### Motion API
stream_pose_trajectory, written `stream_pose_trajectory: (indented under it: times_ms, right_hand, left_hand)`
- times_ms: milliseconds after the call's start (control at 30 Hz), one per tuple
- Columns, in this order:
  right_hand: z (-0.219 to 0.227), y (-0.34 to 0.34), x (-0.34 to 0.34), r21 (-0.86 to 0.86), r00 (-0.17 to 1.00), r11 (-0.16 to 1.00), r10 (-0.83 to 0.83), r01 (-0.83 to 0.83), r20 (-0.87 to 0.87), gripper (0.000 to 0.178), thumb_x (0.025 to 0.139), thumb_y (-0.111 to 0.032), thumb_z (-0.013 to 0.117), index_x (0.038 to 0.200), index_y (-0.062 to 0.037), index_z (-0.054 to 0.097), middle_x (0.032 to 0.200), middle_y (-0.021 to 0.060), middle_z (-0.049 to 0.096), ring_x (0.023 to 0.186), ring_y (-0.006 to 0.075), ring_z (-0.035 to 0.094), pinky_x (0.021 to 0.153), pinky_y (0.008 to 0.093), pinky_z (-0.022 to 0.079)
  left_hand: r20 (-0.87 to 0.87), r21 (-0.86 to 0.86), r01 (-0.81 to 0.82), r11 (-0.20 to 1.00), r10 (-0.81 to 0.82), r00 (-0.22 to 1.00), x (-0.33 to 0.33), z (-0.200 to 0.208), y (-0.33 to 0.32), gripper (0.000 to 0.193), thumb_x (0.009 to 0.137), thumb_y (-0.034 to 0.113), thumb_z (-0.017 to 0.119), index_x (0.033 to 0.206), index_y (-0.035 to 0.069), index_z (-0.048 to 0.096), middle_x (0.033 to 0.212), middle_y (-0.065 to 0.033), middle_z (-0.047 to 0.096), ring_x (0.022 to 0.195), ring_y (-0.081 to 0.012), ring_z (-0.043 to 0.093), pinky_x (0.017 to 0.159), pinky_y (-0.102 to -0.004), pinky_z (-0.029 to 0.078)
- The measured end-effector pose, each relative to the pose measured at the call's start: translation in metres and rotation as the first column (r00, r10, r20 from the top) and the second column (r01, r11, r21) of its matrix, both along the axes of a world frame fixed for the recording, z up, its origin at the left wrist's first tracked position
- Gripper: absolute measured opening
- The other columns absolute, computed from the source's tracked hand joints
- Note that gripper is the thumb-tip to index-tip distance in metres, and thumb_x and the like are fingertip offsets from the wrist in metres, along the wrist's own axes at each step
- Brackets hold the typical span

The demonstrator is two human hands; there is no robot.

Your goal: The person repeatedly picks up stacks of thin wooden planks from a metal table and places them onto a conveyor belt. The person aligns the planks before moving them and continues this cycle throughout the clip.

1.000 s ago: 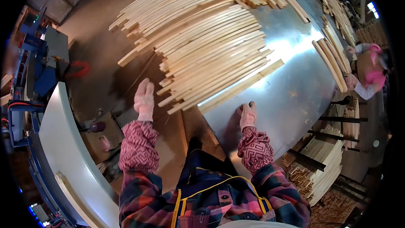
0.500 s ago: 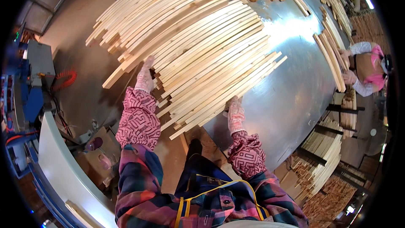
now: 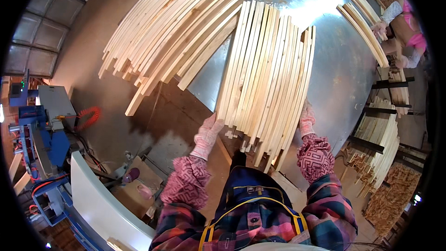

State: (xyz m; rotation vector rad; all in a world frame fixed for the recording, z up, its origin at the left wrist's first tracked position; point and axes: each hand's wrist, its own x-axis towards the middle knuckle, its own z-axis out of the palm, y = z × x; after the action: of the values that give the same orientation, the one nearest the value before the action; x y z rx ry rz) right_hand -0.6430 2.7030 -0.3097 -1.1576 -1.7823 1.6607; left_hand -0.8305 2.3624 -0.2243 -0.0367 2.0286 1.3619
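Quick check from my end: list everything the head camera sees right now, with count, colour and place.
Bundle of wooden slats: one, pale wood, centre, on the metal table, held at its near end.
Slat pile: one large, pale, upper left.
Metal table: one, silvery, right of centre.
Slat stacks: several, pale, on racks at right.
Machine: one, blue and grey, left edge.
Coiled hose: one, red, left.
Co-worker: one, pink top, upper right.
Left hand: gloved, at the bundle's left edge.
Right hand: gloved, at its right edge.
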Motion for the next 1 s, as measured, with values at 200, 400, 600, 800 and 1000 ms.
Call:
stream_pose_trajectory:
  times_ms: [200,400,600,800,1000]
  right_hand:
    - [-0.028,0.014,0.011,0.348,0.894,0.923,-0.008,-0.166,0.448,0.065,0.094,-0.058,0.032,0.135,-0.0099,0.046,0.123,0.0213,0.056,0.114,0.0358,0.053,0.096,0.0407,0.041]
    - [0.002,0.003,0.0,0.276,0.841,0.937,0.035,-0.216,0.54,0.065,0.093,-0.059,0.027,0.139,-0.0137,0.041,0.119,0.0238,0.056,0.112,0.0407,0.052,0.093,0.0458,0.041]
    - [0.037,-0.005,-0.007,0.2,0.833,0.962,0.045,-0.185,0.551,0.065,0.092,-0.058,0.027,0.139,-0.0147,0.039,0.113,0.0267,0.057,0.106,0.0431,0.053,0.089,0.0494,0.044]
    - [0.037,-0.006,-0.005,0.371,0.917,0.926,-0.084,-0.074,0.39,0.062,0.094,-0.048,0.04,0.14,-0.0072,0.037,0.122,0.0247,0.052,0.115,0.0399,0.049,0.096,0.0442,0.041]
    - [0.038,-0.002,-0.012,0.036,0.994,0.996,-0.083,0.086,-0.068,0.055,0.097,-0.033,0.042,0.142,-0.0019,0.033,0.143,0.0163,0.037,0.128,0.0264,0.041,0.107,0.0333,0.034]
  left_hand:
    - [-0.617,-0.527,0.155,0.836,-0.501,0.607,-0.1,-0.013,0.042,0.047,0.083,0.04,0.06,0.12,0.012,0.059,0.121,-0.0106,0.059,0.116,-0.0265,0.053,0.097,-0.0362,0.042]
    - [-0.351,-0.903,-0.015,0.43,-0.717,0.603,-0.174,-0.027,0.102,0.043,0.089,0.026,0.05,0.131,0.014,0.047,0.129,-0.0135,0.05,0.112,-0.0315,0.054,0.09,-0.0466,0.044]
    - [-0.098,-0.54,0.574,0.615,-0.724,0.683,-0.136,0.003,0.09,0.043,0.09,0.026,0.044,0.131,0.011,0.046,0.119,-0.0193,0.057,0.108,-0.0379,0.055,0.094,-0.0413,0.045]
    - [-0.421,-0.321,0.249,0.914,-0.374,0.827,-0.144,-0.022,0.123,0.065,0.083,0.032,0.066,0.137,0.008,0.041,0.126,-0.0176,0.054,0.116,-0.0295,0.053,0.097,-0.036,0.043]
    - [-0.23,0.243,0.166,0.956,-0.11,0.967,-0.125,-0.083,0.127,0.072,0.08,0.021,0.072,0.141,0.007,0.037,0.14,-0.0163,0.042,0.122,-0.0281,0.047,0.103,-0.0308,0.037]
